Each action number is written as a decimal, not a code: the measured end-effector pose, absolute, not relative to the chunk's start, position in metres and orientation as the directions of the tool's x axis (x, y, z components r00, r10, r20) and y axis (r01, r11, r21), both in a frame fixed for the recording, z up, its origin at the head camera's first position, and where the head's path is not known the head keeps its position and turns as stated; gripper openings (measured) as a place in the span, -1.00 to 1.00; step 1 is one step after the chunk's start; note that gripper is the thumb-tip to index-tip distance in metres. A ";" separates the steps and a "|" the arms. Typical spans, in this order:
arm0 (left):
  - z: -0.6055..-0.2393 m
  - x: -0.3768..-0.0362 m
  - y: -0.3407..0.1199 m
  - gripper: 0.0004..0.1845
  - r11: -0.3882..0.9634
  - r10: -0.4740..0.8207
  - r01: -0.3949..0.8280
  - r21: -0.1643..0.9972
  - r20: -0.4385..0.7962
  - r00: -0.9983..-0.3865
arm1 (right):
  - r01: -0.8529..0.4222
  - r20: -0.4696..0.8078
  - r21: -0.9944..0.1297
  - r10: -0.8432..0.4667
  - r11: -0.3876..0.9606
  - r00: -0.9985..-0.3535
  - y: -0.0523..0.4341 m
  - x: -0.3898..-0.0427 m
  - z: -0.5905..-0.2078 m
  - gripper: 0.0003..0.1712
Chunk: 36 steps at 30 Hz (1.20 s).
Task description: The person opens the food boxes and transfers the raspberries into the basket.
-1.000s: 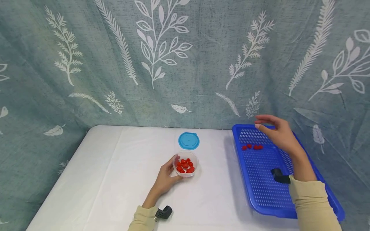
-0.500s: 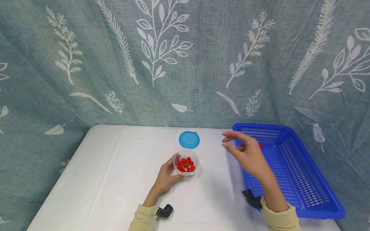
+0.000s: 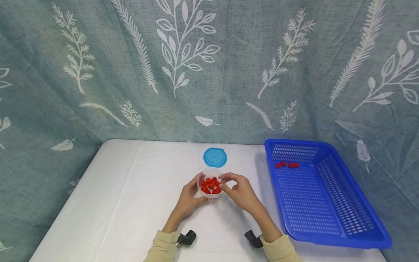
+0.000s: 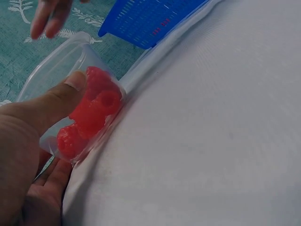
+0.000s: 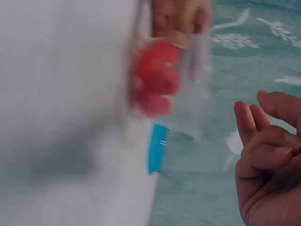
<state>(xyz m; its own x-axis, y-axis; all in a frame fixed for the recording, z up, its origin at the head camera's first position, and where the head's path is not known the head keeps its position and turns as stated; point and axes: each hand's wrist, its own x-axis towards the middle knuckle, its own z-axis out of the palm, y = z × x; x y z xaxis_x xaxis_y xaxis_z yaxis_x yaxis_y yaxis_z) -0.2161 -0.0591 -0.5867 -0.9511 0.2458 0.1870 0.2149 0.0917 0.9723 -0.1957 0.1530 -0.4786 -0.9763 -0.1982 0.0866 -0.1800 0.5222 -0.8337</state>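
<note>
The small clear plastic tub of soft red raspberries stood mid-bench; I judged it light, thin-walled and easily crushed, best taken by its sides. My left hand gripped its wall, thumb at the rim. My right hand hovered at the rim, fingers loosely curled, holding nothing I could see.

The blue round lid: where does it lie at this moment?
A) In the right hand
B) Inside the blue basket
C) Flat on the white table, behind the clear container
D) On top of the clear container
C. The blue round lid lies flat on the white table, just behind the clear container of red berries, which is open; the blue basket stands apart at the right.
</note>
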 end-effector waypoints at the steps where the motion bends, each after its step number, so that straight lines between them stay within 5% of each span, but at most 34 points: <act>1: -0.586 -0.216 -0.059 -0.05 0.086 0.250 0.215 0.973 0.188 -0.950 | -0.182 0.086 -0.831 -0.201 0.526 -0.976 0.151 -0.198 -0.484 -0.73; 21: -0.583 -0.215 -0.060 -0.07 0.081 0.253 0.215 0.973 0.189 -0.949 | -0.243 0.110 -0.725 -0.240 0.645 -0.964 0.138 -0.222 -0.510 -0.85; 36: -0.577 -0.212 -0.060 -0.06 0.120 0.281 0.222 0.968 0.182 -0.942 | -0.224 -0.187 -0.562 -0.386 0.796 -0.903 0.127 -0.223 -0.479 -0.81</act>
